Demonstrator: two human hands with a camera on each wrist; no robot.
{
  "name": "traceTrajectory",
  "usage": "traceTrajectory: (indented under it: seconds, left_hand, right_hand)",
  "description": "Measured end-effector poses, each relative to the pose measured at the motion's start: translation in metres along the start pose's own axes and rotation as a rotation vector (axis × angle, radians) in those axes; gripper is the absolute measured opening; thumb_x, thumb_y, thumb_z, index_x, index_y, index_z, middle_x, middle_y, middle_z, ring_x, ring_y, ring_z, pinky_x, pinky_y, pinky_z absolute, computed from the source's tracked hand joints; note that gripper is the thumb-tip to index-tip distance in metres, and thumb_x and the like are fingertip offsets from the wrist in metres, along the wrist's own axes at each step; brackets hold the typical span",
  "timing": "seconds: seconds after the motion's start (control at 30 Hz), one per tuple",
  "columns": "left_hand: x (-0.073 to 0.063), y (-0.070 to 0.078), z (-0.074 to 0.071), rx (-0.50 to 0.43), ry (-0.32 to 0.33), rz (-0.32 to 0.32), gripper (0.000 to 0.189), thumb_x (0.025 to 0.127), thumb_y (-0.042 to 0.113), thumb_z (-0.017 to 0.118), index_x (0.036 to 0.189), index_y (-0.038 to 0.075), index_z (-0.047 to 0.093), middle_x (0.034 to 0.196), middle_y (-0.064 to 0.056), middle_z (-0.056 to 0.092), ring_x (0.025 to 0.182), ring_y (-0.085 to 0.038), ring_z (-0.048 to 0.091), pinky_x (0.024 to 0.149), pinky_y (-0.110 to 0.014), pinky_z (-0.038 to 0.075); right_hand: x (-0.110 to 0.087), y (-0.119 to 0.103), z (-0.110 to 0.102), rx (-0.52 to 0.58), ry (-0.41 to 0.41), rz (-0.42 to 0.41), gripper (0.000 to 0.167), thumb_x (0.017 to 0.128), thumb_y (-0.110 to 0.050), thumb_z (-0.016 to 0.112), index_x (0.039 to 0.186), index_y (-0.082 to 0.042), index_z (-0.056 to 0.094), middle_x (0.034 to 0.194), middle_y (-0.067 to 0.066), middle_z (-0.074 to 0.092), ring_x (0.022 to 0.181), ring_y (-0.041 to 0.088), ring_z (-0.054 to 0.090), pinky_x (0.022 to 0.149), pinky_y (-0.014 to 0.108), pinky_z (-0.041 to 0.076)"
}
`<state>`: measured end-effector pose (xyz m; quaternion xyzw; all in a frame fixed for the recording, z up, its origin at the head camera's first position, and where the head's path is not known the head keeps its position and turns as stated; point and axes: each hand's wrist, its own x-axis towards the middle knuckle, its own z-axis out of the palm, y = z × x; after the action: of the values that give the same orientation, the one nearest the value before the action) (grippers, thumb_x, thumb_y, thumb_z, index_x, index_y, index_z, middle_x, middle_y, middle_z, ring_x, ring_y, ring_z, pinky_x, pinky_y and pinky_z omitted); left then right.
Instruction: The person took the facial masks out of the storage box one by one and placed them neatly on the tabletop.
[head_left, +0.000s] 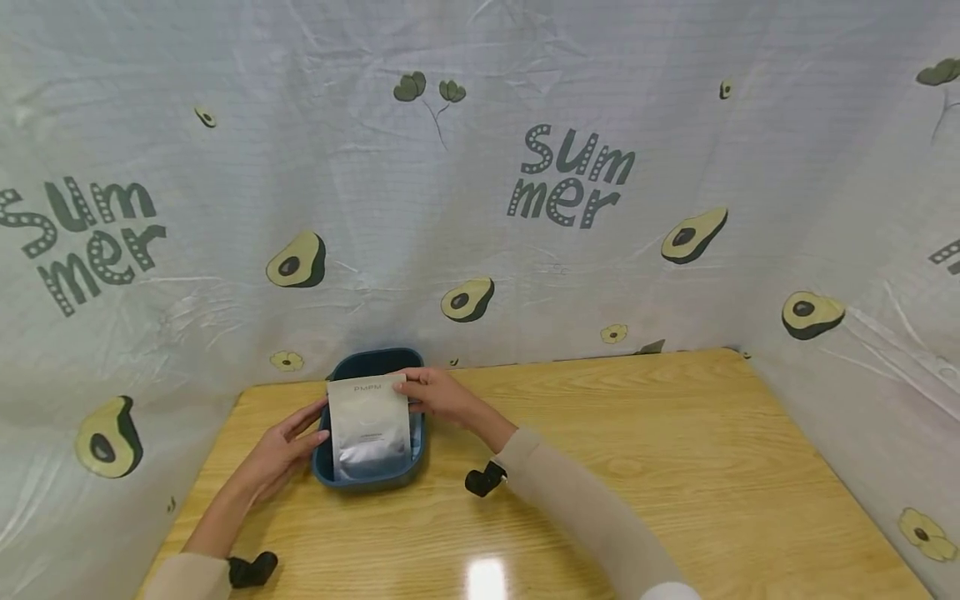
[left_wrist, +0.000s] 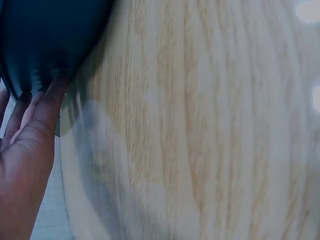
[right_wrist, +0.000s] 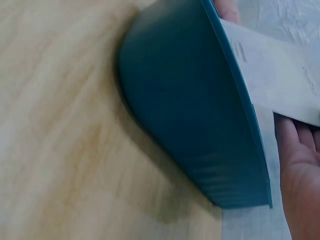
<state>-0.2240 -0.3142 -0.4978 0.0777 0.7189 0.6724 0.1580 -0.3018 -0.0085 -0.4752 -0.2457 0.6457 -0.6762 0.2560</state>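
Steadying the bin (right_wrist: 185,90) with the left hand (head_left: 273,457), its fingers fairly straight against the side, suits the right hand's (head_left: 442,397) light pinch on the packet (head_left: 370,429), which tilts partly inside, lettered edge up and far, long axis running near to far.

Pale avocado-print sheeting (head_left: 480,242) (creased) behind a wood-grain table (head_left: 660,433)

I see a silvery PMPM sachet (head_left: 369,433) tilted in the right hand (head_left: 438,396), lower end inside a blue bin (right_wrist: 185,95). The bin stands upright, touching the left hand (head_left: 273,458).
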Motion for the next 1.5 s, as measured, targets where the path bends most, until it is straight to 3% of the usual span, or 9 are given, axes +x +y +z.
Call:
traceTrajectory:
  seconds: [0.13, 0.33, 0.47, 0.67, 0.9, 1.17, 1.5]
  left_hand:
    - [-0.001, -0.001, 0.001, -0.005, 0.006, -0.008, 0.073, 0.105, 0.010, 0.057, 0.163, 0.002, 0.014, 0.167, -0.026, 0.005, 0.118, 0.004, 0.058, 0.094, -0.021, 0.053]
    - [-0.005, -0.003, 0.002, -0.006, 0.006, 0.001, 0.072, 0.105, 0.008, 0.056, 0.162, 0.001, 0.013, 0.166, -0.028, 0.004, 0.117, 0.004, 0.057, 0.094, -0.021, 0.053]
    - [-0.004, -0.002, 0.004, 0.006, 0.008, -0.009, 0.071, 0.105, 0.010, 0.056, 0.163, 0.004, 0.015, 0.167, -0.027, 0.004, 0.117, 0.002, 0.059, 0.094, -0.023, 0.054]
    - [-0.003, 0.000, 0.003, 0.034, 0.016, -0.016, 0.074, 0.105, 0.013, 0.058, 0.163, 0.004, 0.013, 0.167, -0.028, 0.003, 0.115, 0.005, 0.058, 0.092, -0.020, 0.054]
    - [-0.004, -0.003, 0.006, 0.035, 0.037, -0.046, 0.074, 0.105, 0.014, 0.059, 0.163, 0.004, 0.014, 0.167, -0.027, 0.004, 0.117, 0.010, 0.053, 0.094, -0.016, 0.051]
    - [-0.004, -0.001, 0.008, 0.044, 0.066, -0.060, 0.076, 0.103, 0.017, 0.062, 0.163, 0.007, 0.017, 0.168, -0.024, 0.009, 0.115, 0.011, 0.052, 0.095, -0.017, 0.051]
    - [-0.001, 0.003, 0.005, 0.041, 0.054, -0.045, 0.074, 0.104, 0.014, 0.059, 0.164, 0.007, 0.016, 0.168, -0.023, 0.008, 0.118, 0.003, 0.055, 0.095, -0.021, 0.053]
  right_hand:
    - [-0.003, 0.003, 0.008, 0.072, 0.082, -0.038, 0.032, 0.106, -0.011, 0.055, 0.133, 0.005, 0.063, 0.128, 0.018, 0.068, 0.106, 0.020, 0.070, 0.089, 0.036, 0.059]
    - [-0.012, 0.000, 0.019, 0.100, 0.185, -0.072, 0.027, 0.103, -0.010, 0.060, 0.122, 0.008, 0.070, 0.109, 0.014, 0.074, 0.086, 0.011, 0.071, 0.078, 0.029, 0.061]
    - [-0.016, -0.011, 0.017, 0.124, 0.231, -0.120, 0.028, 0.103, -0.013, 0.061, 0.121, 0.005, 0.071, 0.108, 0.012, 0.075, 0.086, 0.010, 0.071, 0.077, 0.028, 0.061]
    - [-0.022, -0.034, 0.004, 0.154, 0.236, -0.199, 0.033, 0.103, -0.014, 0.061, 0.130, 0.004, 0.067, 0.118, 0.017, 0.073, 0.090, 0.011, 0.071, 0.075, 0.025, 0.059]
    - [-0.035, -0.057, -0.014, 0.127, 0.219, -0.241, 0.034, 0.103, -0.010, 0.060, 0.134, 0.005, 0.064, 0.128, 0.019, 0.068, 0.101, 0.016, 0.071, 0.089, 0.037, 0.060]
    - [-0.054, -0.072, -0.040, 0.031, 0.242, -0.242, 0.033, 0.103, -0.010, 0.061, 0.131, 0.004, 0.066, 0.123, 0.018, 0.071, 0.100, 0.018, 0.072, 0.090, 0.045, 0.059]
    - [-0.078, -0.082, -0.070, 0.011, 0.320, -0.194, 0.030, 0.103, -0.011, 0.060, 0.124, 0.009, 0.067, 0.108, 0.009, 0.074, 0.090, 0.015, 0.072, 0.081, 0.034, 0.062]
